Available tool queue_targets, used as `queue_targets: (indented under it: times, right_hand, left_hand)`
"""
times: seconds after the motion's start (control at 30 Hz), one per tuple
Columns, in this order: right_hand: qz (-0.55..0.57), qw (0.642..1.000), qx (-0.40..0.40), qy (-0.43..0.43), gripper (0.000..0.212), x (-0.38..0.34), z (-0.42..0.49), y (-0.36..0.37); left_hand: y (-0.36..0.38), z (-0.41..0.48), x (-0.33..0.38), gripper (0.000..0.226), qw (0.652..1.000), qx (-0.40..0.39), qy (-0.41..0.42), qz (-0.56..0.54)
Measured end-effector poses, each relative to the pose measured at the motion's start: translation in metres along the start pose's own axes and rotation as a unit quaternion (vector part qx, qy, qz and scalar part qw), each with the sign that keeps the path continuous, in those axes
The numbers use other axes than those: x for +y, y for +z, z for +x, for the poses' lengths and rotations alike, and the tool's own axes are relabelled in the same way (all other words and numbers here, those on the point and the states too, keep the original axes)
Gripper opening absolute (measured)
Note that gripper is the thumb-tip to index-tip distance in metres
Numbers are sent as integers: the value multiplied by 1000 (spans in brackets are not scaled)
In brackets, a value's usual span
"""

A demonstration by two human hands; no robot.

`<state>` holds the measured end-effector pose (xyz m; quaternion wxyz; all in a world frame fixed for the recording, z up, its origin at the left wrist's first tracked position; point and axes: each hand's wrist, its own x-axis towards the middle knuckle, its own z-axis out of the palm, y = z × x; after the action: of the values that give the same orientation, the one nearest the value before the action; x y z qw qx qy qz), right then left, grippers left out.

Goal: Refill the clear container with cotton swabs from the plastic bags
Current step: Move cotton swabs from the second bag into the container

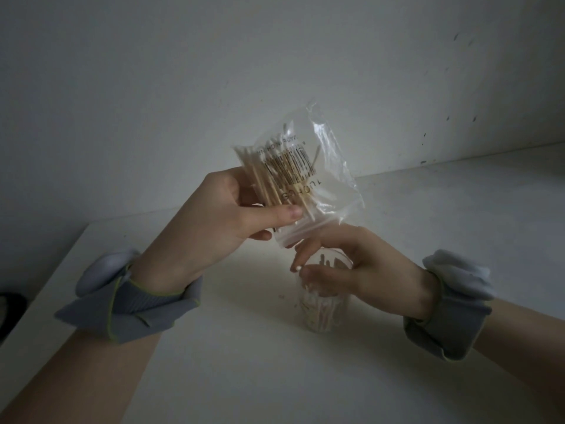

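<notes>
1. The left hand (214, 215) is gripping a plastic bag (321, 179), thumb laid across its front, and holding it in the air above the counter (244, 362).
2. The plastic bag is hanging with its zip-strip mouth pointing down toward the clear container (322, 313). The cotton swabs (269, 182) inside are slanting lengthwise from upper left to lower right.
3. The right hand (351, 270) is pinching a single swab (297, 268) between thumb and fingertips, white tip pointing left, just over the container's mouth.
4. The clear container is standing upright on the counter under that hand, with swabs inside roughly on end.
</notes>
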<state>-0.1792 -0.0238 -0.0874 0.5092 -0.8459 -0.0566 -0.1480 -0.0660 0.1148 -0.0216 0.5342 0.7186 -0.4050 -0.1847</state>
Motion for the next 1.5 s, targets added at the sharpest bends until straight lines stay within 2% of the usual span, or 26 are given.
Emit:
queue_targets:
  times: [0.2, 0.33, 0.57, 0.73, 0.8, 0.87, 0.93, 1.0, 1.07, 1.2, 1.3, 1.5]
  right_hand:
    - [147, 988, 23, 41, 10, 6, 2, -5]
    - [159, 985, 7, 69, 19, 11, 3, -9]
    - [87, 992, -3, 92, 15, 14, 4, -17]
    - [105, 991, -10, 88, 11, 16, 4, -15]
    - [57, 995, -26, 78, 33, 11, 2, -21]
    - [-63, 993, -79, 66, 54, 4, 0, -24]
    - [-194, 970, -132, 64, 70, -2, -3, -25]
    - [-294, 940, -156, 76, 75, -9, -4, -23]
    - [-335, 929, -139, 76, 69, -15, -5, -20]
    - [-305, 952, -3, 35, 65, -26, -10, -17]
    - [-310, 948, 69, 24, 64, -37, -17, -10]
    - [-433, 891, 123, 56, 63, -63, -36, 4]
  left_hand:
    - [-2, 0, 0, 14, 1000, 4, 1, 0]
    - [-3, 0, 0, 11, 1000, 9, -1, 0]
    - [-3, 1, -1, 10, 1000, 12, -1, -2]
    - [-3, 0, -1, 17, 1000, 10, -1, 0]
    - [-3, 1, -1, 12, 1000, 10, 0, 2]
    - [-4, 1, -1, 14, 1000, 16, 3, -3]
    - [-6, 0, 0, 22, 1000, 20, 8, -7]
    - [-6, -1, 1, 25, 1000, 20, 13, -9]
    - [-7, -3, 3, 23, 1000, 17, 16, -5]
    - [-9, -8, 10, 10, 999, 22, 35, -6]
    - [-12, -16, 20, 10, 998, 27, 60, -8]
    - [-12, -33, 36, 10, 996, -2, 94, -3]
